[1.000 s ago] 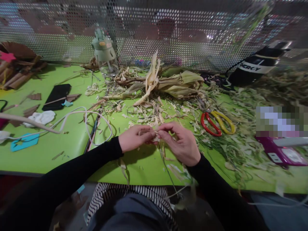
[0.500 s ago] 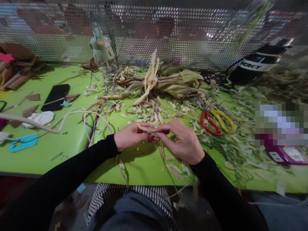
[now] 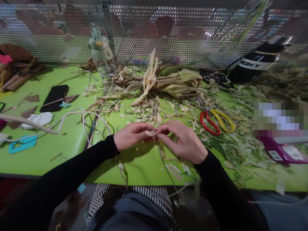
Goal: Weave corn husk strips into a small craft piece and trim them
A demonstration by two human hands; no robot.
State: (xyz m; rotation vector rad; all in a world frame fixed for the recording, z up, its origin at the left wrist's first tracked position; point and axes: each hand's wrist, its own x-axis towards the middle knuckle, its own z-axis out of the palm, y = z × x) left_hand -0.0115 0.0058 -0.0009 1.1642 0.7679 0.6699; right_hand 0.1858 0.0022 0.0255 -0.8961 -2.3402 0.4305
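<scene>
Over the front middle of the green table, my left hand [image 3: 131, 135] and my right hand [image 3: 184, 140] meet with fingertips pinched. Between them is a small pale piece of corn husk [image 3: 150, 133], gripped from the left by my left thumb and fingers. The thumb and forefinger of my right hand pinch its other end; the fingers partly hide it. Just beyond the hands lie loose husk scraps [image 3: 156, 110]. Farther back rests a bundle of dried corn husks [image 3: 178, 81], with one pale husk [image 3: 149, 77] across it. Red-and-yellow-handled scissors [image 3: 209, 123] lie to the right.
A clear bottle [image 3: 102, 54] stands at the back before a perforated metal screen [image 3: 134, 35]. At left are a black phone [image 3: 55, 98], a white cable [image 3: 72, 113] and a blue tag [image 3: 22, 144]. A black bottle [image 3: 257, 62] and green shreds [image 3: 231, 141] lie right.
The pale husk strip between my fingers, earlier stretched out to the left, is now folded down shorter at the fingertips. Both hands stay in nearly the same place.
</scene>
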